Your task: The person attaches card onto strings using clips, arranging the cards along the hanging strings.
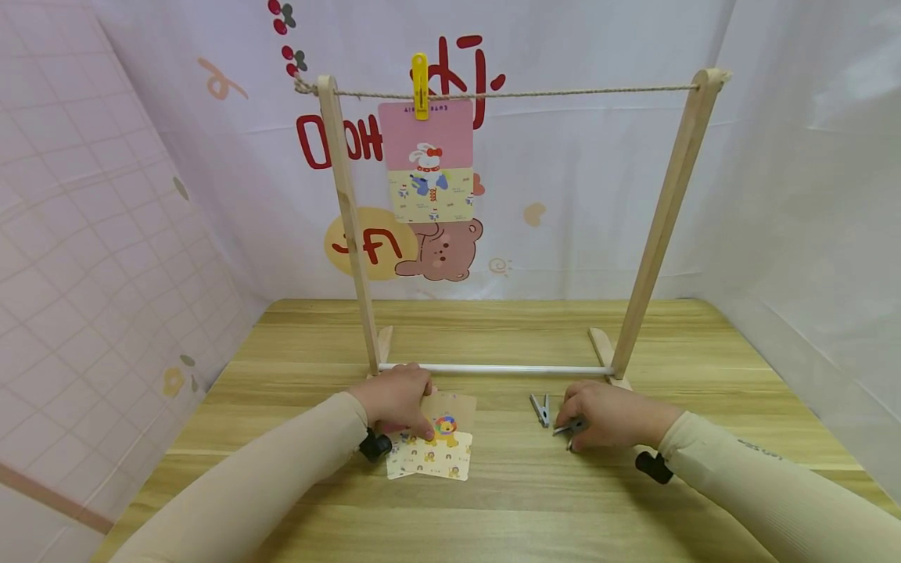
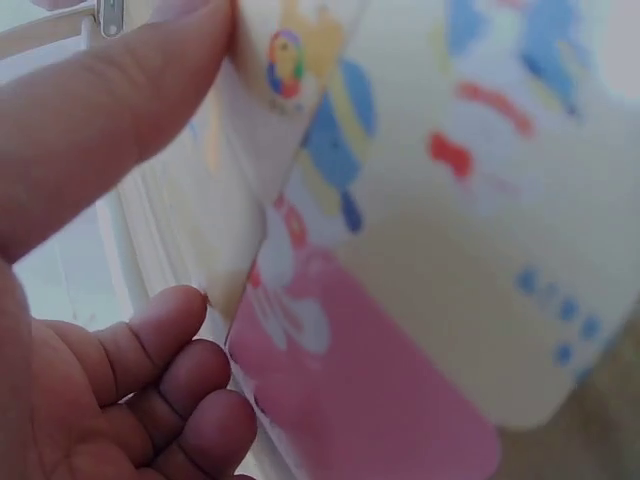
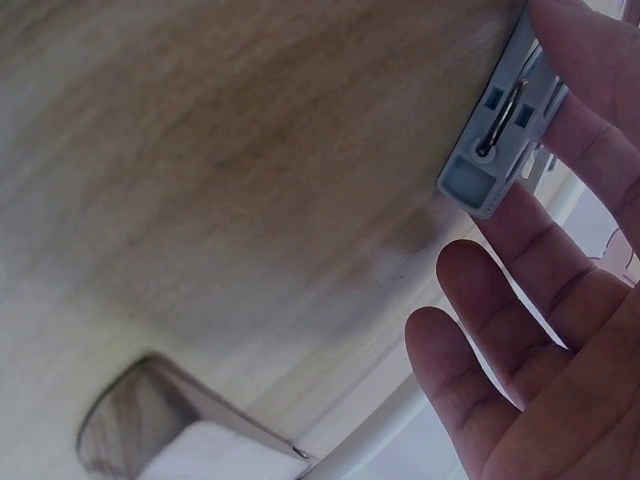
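On the table my left hand (image 1: pixel 397 399) holds the top card (image 1: pixel 450 438), which has a lion picture, between thumb and fingers. Beneath it lie other cards, among them a pink and cream one (image 2: pixel 350 380) with a rabbit. My right hand (image 1: pixel 605 414) pinches a grey clothes peg (image 3: pixel 490 140) between thumb and index finger, its other fingers spread loosely. Just left of that hand lies another grey clothes peg (image 1: pixel 541 410). A yellow clothes peg (image 1: pixel 420 86) clips a pink and cream rabbit card (image 1: pixel 429 164) to the rope.
A wooden frame with a left post (image 1: pixel 349 211) and a right post (image 1: pixel 662 227) stands behind the hands. The rope (image 1: pixel 563 93) runs between the post tops, and a white bar (image 1: pixel 500 368) joins them low down. A printed cloth (image 1: pixel 577 203) hangs behind the table (image 1: pixel 507 500).
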Demonstrator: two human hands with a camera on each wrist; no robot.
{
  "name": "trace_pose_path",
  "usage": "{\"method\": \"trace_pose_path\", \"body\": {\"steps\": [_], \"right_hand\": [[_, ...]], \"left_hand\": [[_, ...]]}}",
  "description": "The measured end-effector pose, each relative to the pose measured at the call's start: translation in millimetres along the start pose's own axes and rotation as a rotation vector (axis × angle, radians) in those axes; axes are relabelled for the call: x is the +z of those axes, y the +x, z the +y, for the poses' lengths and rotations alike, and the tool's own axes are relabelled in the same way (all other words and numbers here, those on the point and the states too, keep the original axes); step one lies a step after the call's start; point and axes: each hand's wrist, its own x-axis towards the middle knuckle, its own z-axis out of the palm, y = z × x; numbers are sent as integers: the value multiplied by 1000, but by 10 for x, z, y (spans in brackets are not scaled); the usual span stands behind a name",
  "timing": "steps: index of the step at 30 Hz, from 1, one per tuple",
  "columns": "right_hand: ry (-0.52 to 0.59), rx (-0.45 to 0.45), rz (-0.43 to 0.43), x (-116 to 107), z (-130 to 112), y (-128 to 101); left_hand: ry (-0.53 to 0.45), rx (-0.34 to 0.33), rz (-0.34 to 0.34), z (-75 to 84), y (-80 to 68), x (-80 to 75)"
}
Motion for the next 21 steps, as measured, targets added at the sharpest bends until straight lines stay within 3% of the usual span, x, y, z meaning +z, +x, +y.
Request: {"method": "trace_pose_path", "body": {"steps": [8,21], "right_hand": [[-17,-1,2,-14,-16,1],[-4,-7,1,-25,-32,5]], "left_hand": [[-68,1,0,-29,-18,-22],[-43,-5,-40,-44,6,0]]}}
